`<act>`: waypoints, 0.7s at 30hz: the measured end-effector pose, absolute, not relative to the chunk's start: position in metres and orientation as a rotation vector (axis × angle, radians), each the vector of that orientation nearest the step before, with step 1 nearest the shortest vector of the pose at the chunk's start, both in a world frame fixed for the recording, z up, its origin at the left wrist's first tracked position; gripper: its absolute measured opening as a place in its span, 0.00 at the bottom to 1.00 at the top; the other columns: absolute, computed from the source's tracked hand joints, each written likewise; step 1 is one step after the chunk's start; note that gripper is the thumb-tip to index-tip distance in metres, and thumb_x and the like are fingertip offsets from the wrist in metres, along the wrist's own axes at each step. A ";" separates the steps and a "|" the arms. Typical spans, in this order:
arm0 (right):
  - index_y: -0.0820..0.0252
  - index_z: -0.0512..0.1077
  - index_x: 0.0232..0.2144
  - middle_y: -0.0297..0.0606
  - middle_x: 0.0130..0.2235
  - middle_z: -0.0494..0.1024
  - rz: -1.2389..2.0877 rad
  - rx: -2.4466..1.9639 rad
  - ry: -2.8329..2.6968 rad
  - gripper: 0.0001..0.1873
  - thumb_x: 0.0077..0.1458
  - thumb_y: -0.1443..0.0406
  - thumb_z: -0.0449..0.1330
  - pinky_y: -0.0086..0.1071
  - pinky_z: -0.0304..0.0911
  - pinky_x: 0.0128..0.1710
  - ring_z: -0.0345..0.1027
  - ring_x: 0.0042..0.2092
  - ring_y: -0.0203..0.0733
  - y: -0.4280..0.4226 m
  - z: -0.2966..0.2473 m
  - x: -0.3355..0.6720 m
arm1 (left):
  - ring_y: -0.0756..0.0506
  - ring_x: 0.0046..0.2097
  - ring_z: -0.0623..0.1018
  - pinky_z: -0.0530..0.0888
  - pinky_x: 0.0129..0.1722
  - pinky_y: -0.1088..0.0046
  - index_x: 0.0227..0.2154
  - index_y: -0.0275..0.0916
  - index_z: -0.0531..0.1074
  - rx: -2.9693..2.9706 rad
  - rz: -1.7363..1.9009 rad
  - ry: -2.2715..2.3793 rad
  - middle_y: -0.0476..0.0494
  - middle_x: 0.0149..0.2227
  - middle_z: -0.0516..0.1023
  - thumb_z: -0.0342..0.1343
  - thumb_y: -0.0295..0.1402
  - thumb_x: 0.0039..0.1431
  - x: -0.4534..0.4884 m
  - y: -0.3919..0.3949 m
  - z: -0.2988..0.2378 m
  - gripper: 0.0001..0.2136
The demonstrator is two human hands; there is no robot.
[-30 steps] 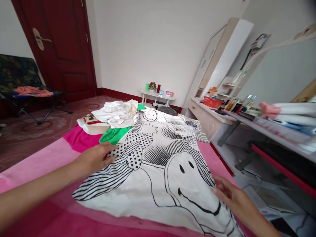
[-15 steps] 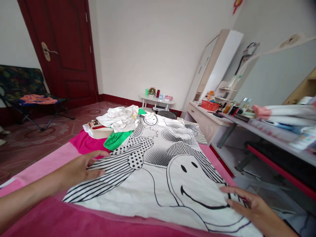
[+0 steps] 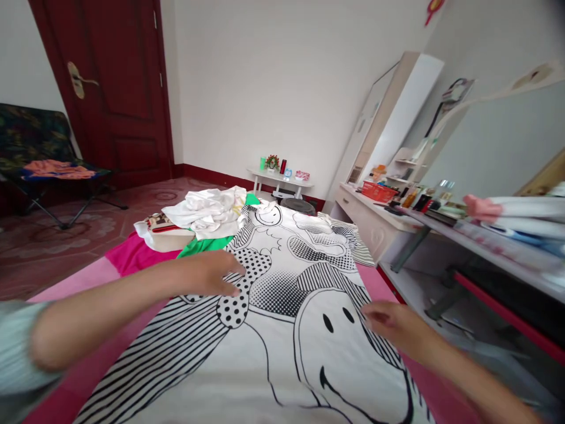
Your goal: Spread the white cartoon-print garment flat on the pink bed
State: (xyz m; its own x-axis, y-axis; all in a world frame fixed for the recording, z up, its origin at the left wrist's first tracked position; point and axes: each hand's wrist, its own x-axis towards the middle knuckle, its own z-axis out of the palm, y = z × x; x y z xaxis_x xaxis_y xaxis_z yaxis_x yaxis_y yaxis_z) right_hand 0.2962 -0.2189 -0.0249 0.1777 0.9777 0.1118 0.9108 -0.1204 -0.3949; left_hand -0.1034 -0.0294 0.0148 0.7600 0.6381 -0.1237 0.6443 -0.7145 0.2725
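A white garment [image 3: 273, 347] with black smiley faces, stripes and dots is spread over a pink bed cover [image 3: 95, 386]. It runs from the near side toward the far end, where it is rumpled. My left hand [image 3: 214, 274] is over the dotted print on the left, fingers bent and apart, palm down. At the right side of the cloth is my right hand [image 3: 392, 325], near the striped print, its fingers loosely curled with a gap at the thumb. Whether either hand touches the fabric is hard to tell. The garment's near edge is out of view.
Crumpled white clothes [image 3: 212, 209], a green cloth [image 3: 205, 246] and a magenta cloth [image 3: 135, 253] lie at the far left. A dressing table [image 3: 375, 215] with a red basket [image 3: 378, 191] stands on the right. A folding chair [image 3: 48, 159] is near the door.
Both hands have moved farther forward over the garment, the left also to the right and the right toward the left. The near part of the garment has passed below the view.
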 end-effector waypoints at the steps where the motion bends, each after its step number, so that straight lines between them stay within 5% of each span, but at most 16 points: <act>1: 0.56 0.77 0.39 0.40 0.40 0.78 0.247 -2.051 -1.881 0.16 0.50 0.58 0.57 0.38 0.68 0.43 0.72 0.41 0.48 -0.192 -0.024 0.283 | 0.38 0.54 0.70 0.67 0.51 0.64 0.52 0.48 0.70 2.676 0.043 0.963 0.45 0.51 0.73 0.55 0.45 0.54 -0.074 -0.022 0.013 0.22; 5: 0.60 0.67 0.55 0.44 0.59 0.64 0.043 -1.927 -2.034 0.26 0.54 0.60 0.57 0.41 0.52 0.60 0.56 0.60 0.48 -0.092 -0.031 0.237 | 0.39 0.60 0.63 0.63 0.56 0.64 0.61 0.39 0.58 2.724 0.332 0.944 0.37 0.62 0.59 0.49 0.42 0.61 0.026 0.013 -0.019 0.26; 12: 0.59 0.51 0.64 0.42 0.67 0.43 -0.051 -2.293 -1.817 0.33 0.63 0.48 0.39 0.57 0.37 0.62 0.32 0.67 0.51 -0.013 -0.092 0.270 | 0.34 0.66 0.43 0.43 0.62 0.46 0.64 0.43 0.52 2.633 0.296 1.328 0.42 0.67 0.44 0.36 0.57 0.61 0.056 0.080 -0.100 0.34; 21: 0.53 0.50 0.64 0.37 0.68 0.39 -0.016 -2.365 -1.843 0.34 0.62 0.46 0.37 0.57 0.37 0.62 0.27 0.67 0.50 -0.006 -0.112 0.290 | 0.34 0.66 0.42 0.41 0.62 0.45 0.63 0.45 0.52 2.632 0.266 1.349 0.45 0.67 0.43 0.34 0.57 0.61 0.056 0.086 -0.104 0.33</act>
State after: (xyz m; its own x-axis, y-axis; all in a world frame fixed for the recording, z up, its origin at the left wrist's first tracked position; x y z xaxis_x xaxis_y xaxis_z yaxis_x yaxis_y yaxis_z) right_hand 0.2896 -0.0060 -0.1117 0.2479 0.9640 0.0961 0.9655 -0.2378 -0.1059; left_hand 0.0556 0.0855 -0.1041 0.5742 0.8148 0.0799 0.7842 -0.5754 0.2321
